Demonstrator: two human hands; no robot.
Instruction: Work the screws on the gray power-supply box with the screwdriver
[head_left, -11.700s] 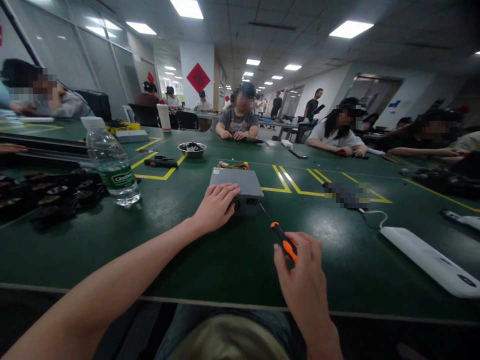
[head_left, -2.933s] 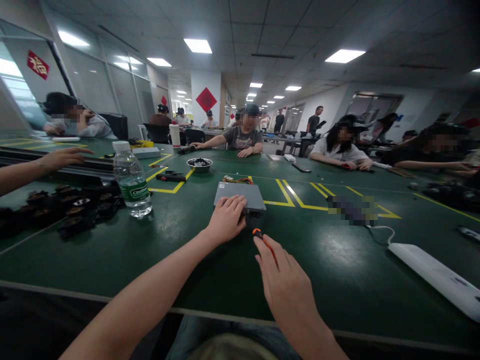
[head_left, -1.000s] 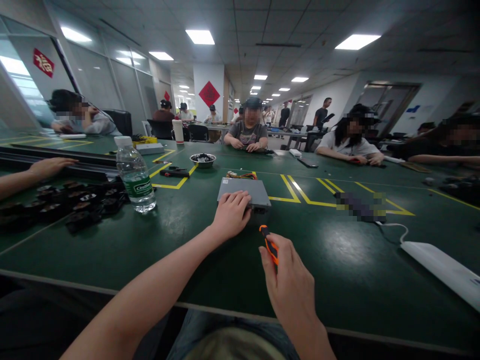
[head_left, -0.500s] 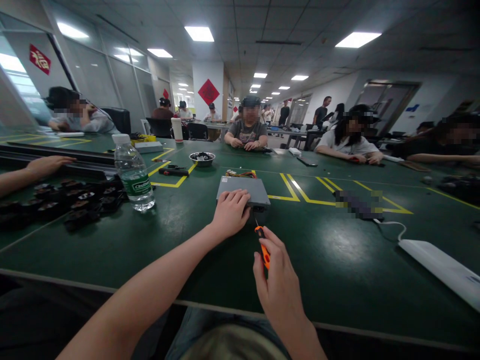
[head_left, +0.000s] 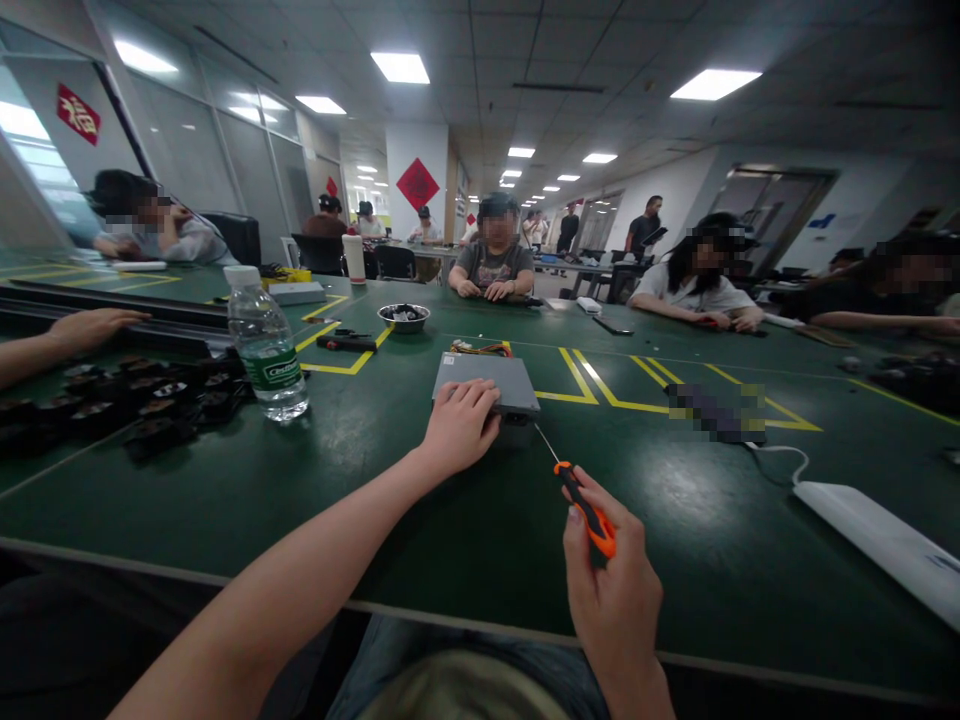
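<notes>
A grey metal computer power supply (head_left: 499,376) lies on the green table in front of me, with colored wires (head_left: 476,348) at its far side. My left hand (head_left: 463,420) presses on its near left part, fingers over the top and thumb at the near face, holding it. In my right hand (head_left: 611,570) is a screwdriver (head_left: 587,508) with an orange and black handle, pinched between thumb and fingers. Its thin shaft points up and left, the tip close to the supply's near right corner. Whether the tip touches the case I cannot tell.
A water bottle (head_left: 268,350) stands to the left, beside a pile of black parts (head_left: 161,400). Behind are a metal bowl (head_left: 403,318) of small pieces and a black tool (head_left: 346,341). A white device (head_left: 874,540) with a cable lies right. Another person's hand (head_left: 101,328) rests far left.
My right hand has moved right with the screwdriver, whose tip shifted from the middle of the supply's near face toward its right corner. My left hand stays on the power supply.
</notes>
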